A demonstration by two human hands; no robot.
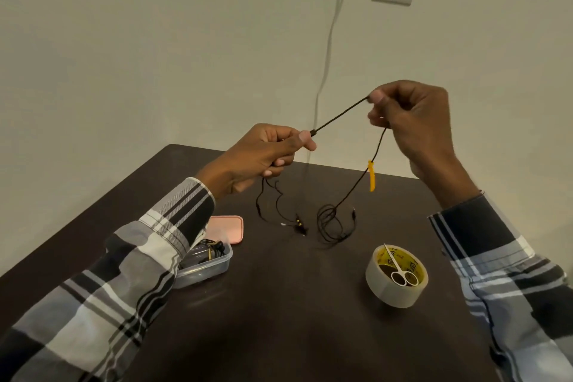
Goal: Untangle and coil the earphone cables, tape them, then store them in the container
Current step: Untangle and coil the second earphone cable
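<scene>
The person holds a thin black earphone cable (338,116) stretched taut in the air above the far middle of the dark brown tabletop (294,319). The left hand (263,158) pinches one end between thumb and forefinger, and the right hand (412,124) pinches it higher up, the two hands apart. From the right hand the cable drops past a small yellow clip (371,175) to a loose tangle of loops lying on the tabletop. More strands hang from under the left hand to a second small heap with gold-tipped plugs.

The cable looks light, limp and springy, so it will probably kink and re-knot if pulled hard. Pinching it close to each knot and feeding it through slowly seems the safer hold.

The clear plastic container (210,267) near the left edge already holds dark cables, though the left sleeve (124,257) covers much of it. Its pink lid (226,228) lies just behind. Small white-handled scissors (398,267) rest across the roll of clear tape (393,288) towards the right edge. Which strand belongs to which earphone cannot be made out.
</scene>
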